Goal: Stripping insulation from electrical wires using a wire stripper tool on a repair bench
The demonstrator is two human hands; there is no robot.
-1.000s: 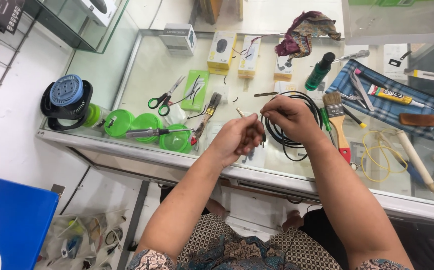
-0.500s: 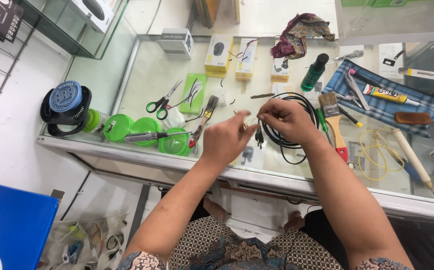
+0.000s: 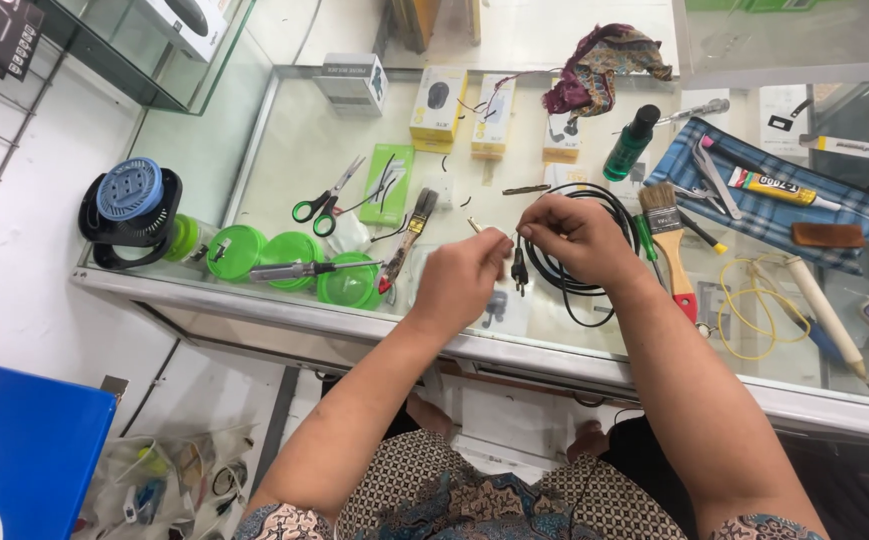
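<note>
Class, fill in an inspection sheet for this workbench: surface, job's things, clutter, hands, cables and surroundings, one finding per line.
Surface: glass counter, crowded.
Job's things: black cable coiled under the hands, its plug dangling between them.
Clutter: scissors, green lids, paintbrush, green bottle, small boxes, checked cloth with tools.
Hands: left hand and right hand pinch the cable end together above the counter.
Cables: yellow wire looped at right.
Surroundings: blue bin, bag of bits on the floor.

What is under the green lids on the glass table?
A screwdriver lies across the green lids. Under them shows only the glass table; whatever lies directly beneath each lid stays covered.
</note>
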